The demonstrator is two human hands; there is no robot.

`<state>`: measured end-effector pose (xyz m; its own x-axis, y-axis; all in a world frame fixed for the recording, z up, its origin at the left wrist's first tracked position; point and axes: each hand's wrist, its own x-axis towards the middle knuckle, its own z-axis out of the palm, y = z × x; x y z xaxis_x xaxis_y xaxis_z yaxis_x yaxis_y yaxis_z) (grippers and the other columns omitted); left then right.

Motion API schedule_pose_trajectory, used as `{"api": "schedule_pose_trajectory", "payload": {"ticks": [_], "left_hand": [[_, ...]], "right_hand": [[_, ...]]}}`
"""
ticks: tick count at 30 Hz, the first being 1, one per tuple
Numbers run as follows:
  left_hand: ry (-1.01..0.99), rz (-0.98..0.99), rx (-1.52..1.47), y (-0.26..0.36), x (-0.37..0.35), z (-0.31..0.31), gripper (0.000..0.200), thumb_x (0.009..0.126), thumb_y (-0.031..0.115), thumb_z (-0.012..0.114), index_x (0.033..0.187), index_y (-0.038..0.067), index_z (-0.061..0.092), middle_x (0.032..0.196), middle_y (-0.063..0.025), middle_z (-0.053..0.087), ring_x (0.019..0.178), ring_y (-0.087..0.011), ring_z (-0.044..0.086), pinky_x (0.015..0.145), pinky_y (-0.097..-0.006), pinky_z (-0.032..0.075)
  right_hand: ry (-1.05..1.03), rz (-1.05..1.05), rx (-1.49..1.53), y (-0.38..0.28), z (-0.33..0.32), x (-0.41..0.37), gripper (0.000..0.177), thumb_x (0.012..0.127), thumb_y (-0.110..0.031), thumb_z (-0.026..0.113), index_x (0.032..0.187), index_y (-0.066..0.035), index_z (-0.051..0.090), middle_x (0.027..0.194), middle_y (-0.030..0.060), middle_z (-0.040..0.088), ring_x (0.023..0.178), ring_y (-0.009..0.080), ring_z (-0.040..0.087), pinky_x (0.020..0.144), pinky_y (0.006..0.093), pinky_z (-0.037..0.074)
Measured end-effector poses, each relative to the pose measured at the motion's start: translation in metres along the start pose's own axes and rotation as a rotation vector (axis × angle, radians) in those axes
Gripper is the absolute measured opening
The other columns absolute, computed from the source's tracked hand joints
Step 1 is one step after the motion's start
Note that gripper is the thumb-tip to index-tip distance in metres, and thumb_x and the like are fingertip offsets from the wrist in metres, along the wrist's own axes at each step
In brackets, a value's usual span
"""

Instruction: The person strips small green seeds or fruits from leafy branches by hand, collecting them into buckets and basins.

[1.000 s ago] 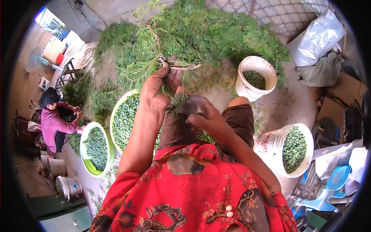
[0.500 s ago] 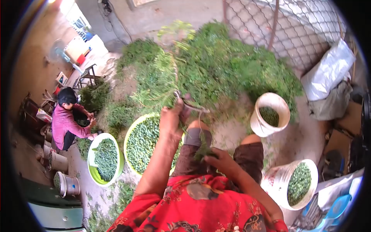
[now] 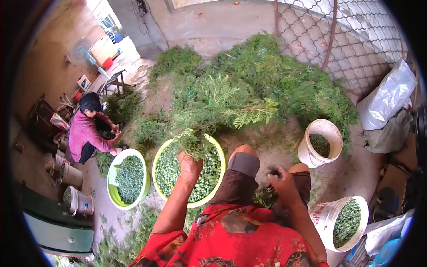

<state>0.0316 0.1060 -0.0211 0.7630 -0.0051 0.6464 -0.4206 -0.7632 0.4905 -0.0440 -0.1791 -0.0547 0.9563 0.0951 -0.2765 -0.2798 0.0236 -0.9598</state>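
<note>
My left hand point(image 3: 190, 170) is closed around a bunch of leafy green conifer sprigs point(image 3: 189, 143), held over the near part of a yellow-green tub point(image 3: 155, 171). The tub is full of small pale-green, berry-like cones point(image 3: 207, 178). Between my knees, my right hand point(image 3: 281, 181) is raised with its fingers loosely bent and apart, and no object shows in it. Its fingertips look dark. Below that hand a bit of green sprig point(image 3: 263, 198) lies by my lap. Beyond my knees spreads a big heap of cut conifer branches point(image 3: 267, 75).
A second green tub point(image 3: 146, 189) of cones stands to the left, near a crouching person point(image 3: 91, 133) in a pink top. To the right are two white buckets, one upright point(image 3: 307, 155) and one tilted point(image 3: 321, 218). A wire mesh fence point(image 3: 307, 40) stands behind the heap.
My left hand has come down and back from the heap to above the tub, with sprigs in it. My right hand has lifted away from my lap towards my right knee.
</note>
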Motion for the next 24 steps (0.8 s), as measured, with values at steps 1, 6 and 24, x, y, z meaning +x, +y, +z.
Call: {"api": "schedule_pose_trajectory", "payload": {"ticks": [1,6,24], "left_hand": [[-0.109,0.054,0.376,-0.034,-0.017,-0.003,0.023,0.072,0.004,0.06,0.095,0.004,0.061,0.093,-0.016,0.062,0.081,-0.0341,0.058,0.071,-0.0414,0.045],[-0.077,0.175,0.357,-0.044,-0.025,-0.059,0.027,0.081,0.009,0.055,0.106,0.002,0.058,0.098,-0.0139,0.062,0.091,-0.0294,0.059,0.08,-0.0352,0.046],[-0.106,-1.421,1.359,-0.136,-0.275,-0.351,0.033,0.089,0.021,0.042,0.117,0.009,0.056,0.116,-0.0153,0.057,0.109,-0.0276,0.053,0.09,-0.0385,0.042]], "right_hand": [[0.042,-0.018,-0.017,0.001,-0.002,0.001,0.03,0.084,-0.012,0.056,0.112,-0.002,0.05,0.092,0.0052,0.057,0.066,0.0104,0.06,0.053,0.023,0.048],[0.048,-0.055,0.037,0.005,-0.004,0.007,0.027,0.086,-0.011,0.055,0.11,-0.001,0.049,0.089,0.0046,0.055,0.064,0.01,0.058,0.052,0.024,0.048],[-0.033,-0.062,-0.044,0.01,0.006,0.002,0.023,0.086,-0.013,0.054,0.105,-0.001,0.052,0.083,0.0024,0.052,0.064,0.0108,0.056,0.051,0.0226,0.046]]}}
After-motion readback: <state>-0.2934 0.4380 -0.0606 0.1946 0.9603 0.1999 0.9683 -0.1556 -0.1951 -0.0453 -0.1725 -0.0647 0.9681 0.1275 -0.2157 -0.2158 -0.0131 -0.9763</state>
